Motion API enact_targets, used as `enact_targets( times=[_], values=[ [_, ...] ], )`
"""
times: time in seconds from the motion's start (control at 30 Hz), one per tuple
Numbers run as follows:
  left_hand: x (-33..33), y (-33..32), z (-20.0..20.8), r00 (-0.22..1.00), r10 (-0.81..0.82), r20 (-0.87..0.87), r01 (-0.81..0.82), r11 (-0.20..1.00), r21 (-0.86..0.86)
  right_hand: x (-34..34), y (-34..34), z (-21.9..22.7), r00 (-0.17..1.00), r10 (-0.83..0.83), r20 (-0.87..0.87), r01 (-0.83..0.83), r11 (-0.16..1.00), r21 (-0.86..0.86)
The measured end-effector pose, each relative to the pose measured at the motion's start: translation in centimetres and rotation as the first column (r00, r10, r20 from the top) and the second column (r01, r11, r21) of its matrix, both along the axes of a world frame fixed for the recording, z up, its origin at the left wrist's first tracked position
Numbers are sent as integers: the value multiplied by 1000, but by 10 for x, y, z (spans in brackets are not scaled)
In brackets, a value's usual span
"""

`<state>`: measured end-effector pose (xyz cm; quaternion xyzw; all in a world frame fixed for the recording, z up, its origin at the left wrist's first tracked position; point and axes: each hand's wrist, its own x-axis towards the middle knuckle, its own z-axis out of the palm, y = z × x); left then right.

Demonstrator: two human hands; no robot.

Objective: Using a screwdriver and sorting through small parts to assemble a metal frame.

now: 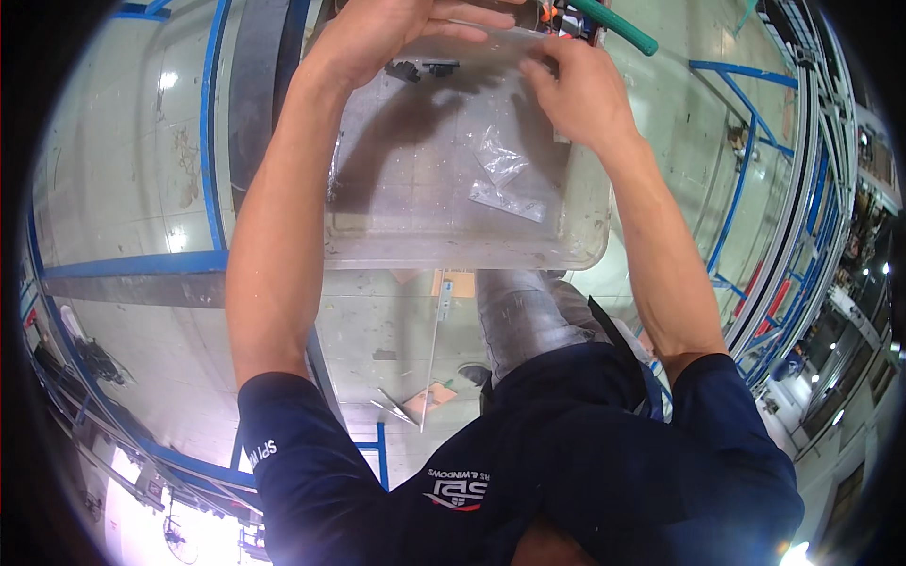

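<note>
One bin (453,253), head view, 12 o'clock. Left hand (382,42), bin's 11: fingers extended, seemingly released. Right hand (580,94), 1: curled, grasp unclear. Black parts (441,68) inside, 11. Step: probably reaching; next move likely needs fingertip care.

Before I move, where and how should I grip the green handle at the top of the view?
Probably around the green handle, just short of its rounded near end, coming from the right. That end juts free toward the lower right, while the right hand sits below and left of it. The far end is cut off.
</note>
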<state>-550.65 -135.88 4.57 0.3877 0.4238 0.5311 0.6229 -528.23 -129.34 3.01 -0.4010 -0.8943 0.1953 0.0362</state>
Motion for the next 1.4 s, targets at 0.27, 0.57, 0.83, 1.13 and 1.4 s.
enact_targets(
  times=[0.27, 0.57, 0.83, 1.13, 1.4],
  values=[
    [-18, 1, -14, 888, -163, 430, 55, 966, 252, -3, -63, 16, 961, 180, 209, -194, 980, 50],
    [-22, 3, 3, 734, -65, 676, 116, 993, -31, 16, -67, 15, 973, -81, 218, 123, 975, -184],
    [-18, 9, -18, 884, -222, 411, -5, 876, 482, 16, -67, -22, 891, -311, 330, 297, 950, 94],
    [-26, 15, -32, 842, -216, 495, -55, 877, 477, 26, -67, 49, 986, -169, -3, 139, 821, -553],
    [-38, 3, -10, 934, 319, 159, -337, 936, 101, 40, -106, 18, 921, 265, 286, -165, 929, -330]
  ],
)
